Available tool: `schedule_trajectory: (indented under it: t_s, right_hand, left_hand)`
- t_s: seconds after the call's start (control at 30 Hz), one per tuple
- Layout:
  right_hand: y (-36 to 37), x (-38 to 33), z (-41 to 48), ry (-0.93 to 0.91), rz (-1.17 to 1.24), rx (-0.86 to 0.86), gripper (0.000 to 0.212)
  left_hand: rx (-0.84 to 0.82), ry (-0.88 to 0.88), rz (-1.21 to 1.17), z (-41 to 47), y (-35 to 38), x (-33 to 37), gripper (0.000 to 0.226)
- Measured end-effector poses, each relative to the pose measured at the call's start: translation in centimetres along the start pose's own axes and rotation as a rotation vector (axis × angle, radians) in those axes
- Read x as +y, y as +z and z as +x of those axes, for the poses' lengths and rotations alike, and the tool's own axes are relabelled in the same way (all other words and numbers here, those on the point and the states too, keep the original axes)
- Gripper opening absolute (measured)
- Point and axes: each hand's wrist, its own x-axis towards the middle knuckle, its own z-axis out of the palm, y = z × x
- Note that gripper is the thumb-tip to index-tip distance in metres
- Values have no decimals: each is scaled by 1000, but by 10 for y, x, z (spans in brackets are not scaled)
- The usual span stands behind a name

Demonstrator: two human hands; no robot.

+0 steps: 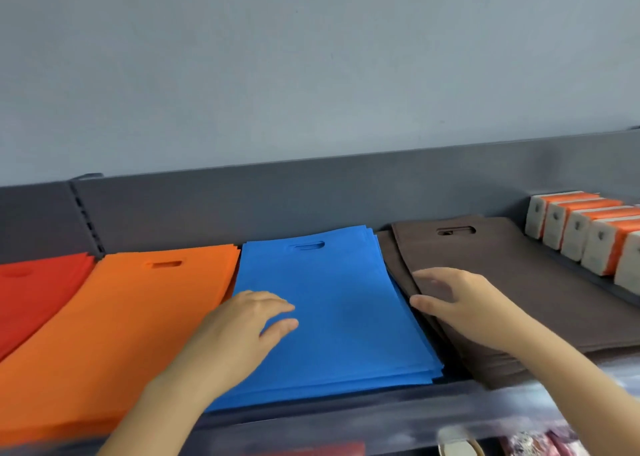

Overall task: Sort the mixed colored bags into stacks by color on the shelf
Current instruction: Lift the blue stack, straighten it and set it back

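In the head view, four stacks of flat bags are seen side by side on the shelf (311, 417): the red bags (38, 293), the orange bags (114, 317), the blue bags (339, 303) and the brown bags (536, 282). Only one color is seen in each stack, so the sorting looks almost done. Tidying seems to be the step in hand.

The left hand (235, 331) is laid flat on the near left part of the blue bags, right beside the orange bags. Its fingers are loose and almost straight, and nothing is held by it. The right hand (450, 300) is placed on the left edge of the brown bags, with the fingers stretched over the top and the thumb down at the side. Whether a bag is pinched there cannot be told.

The brown bags are fanned out at that edge, and the lower ones are poked out toward the blue bags. To do this well, the blue bags should be held down flat while the brown edges are pushed until they are lined up. A soft, slow push is best, since thin bags are easily crumpled. The small orange and white boxes (588, 234) at the far right should not be bumped.
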Motion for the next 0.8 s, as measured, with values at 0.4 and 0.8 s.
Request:
schedule_trajectory:
  t_s: [0.4, 0.8]
  right_hand:
    - [58, -82, -30, -301, -236, -319, 85]
    - [68, -100, -10, -257, -208, -503, 82]
  left_hand:
    - [-127, -27, -190, -20, 18, -37, 38]
    - [-12, -161, -388, -10, -8, -59, 38]
